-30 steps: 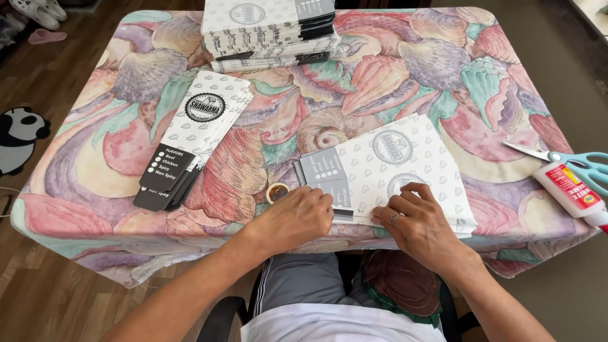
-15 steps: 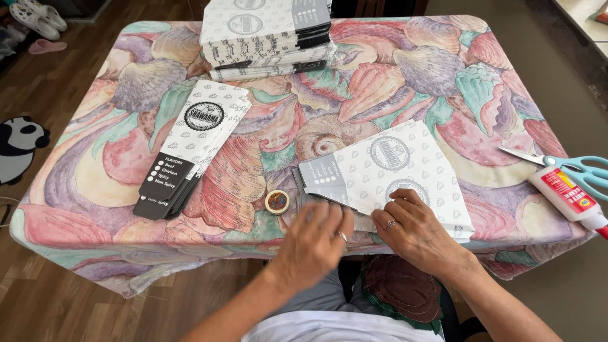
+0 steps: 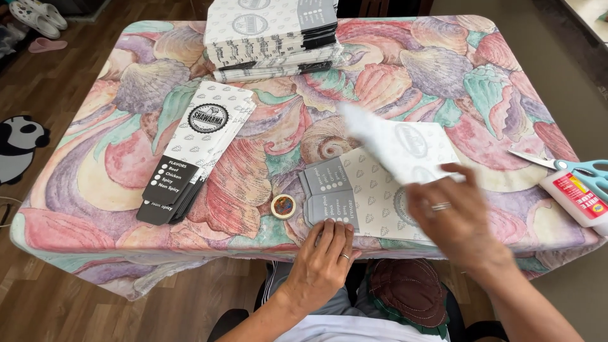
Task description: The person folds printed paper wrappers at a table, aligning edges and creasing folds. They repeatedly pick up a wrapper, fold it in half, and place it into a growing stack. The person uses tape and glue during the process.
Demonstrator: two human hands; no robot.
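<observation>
At the near edge of the table with the shell-patterned cloth (image 3: 114, 190), my left hand (image 3: 323, 263) lies flat, fingers together, pressing down the grey end of the white printed paper sleeve (image 3: 367, 199). My right hand (image 3: 459, 218), blurred, pinches the sleeve's upper flap (image 3: 396, 142) and holds it lifted toward twelve o'clock. A small tape roll (image 3: 283, 206) sits just beside the sleeve at nine o'clock, a pile of flat sleeves (image 3: 199, 149) farther that way, a taller stack (image 3: 272, 35) at twelve, and blue-handled scissors (image 3: 573, 168) with a white glue bottle (image 3: 579, 199) at three.
</observation>
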